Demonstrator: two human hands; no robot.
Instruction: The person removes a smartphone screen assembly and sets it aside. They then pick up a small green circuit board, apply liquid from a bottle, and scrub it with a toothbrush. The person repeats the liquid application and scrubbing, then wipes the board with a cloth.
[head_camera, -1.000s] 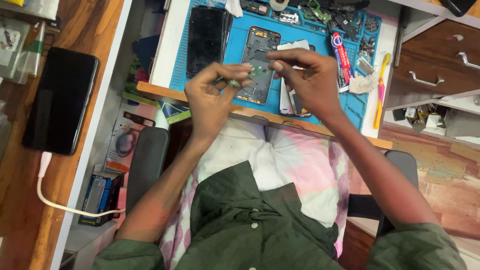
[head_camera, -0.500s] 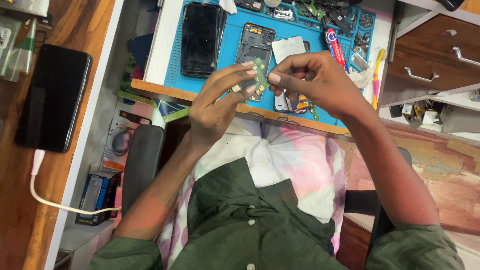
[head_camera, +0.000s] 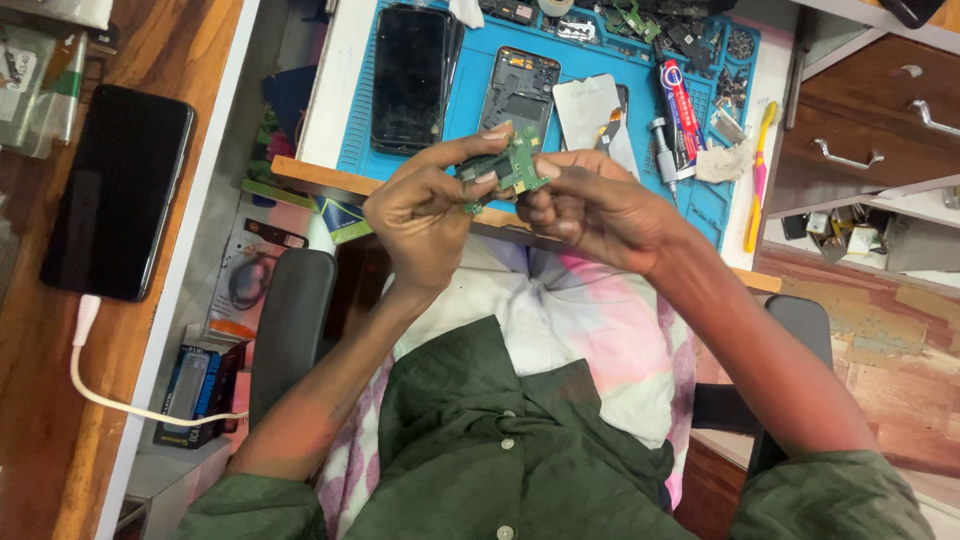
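A white workbench with a wooden front edge, topped by a blue repair mat.

On the mat, toward ten o'clock, lies a black phone; just beside it at twelve an opened phone frame, then a pale back cover. Toward two o'clock lie a red-and-white tube, a screwdriver and loose small parts. A yellow toothbrush rests off the mat's right edge at three o'clock.
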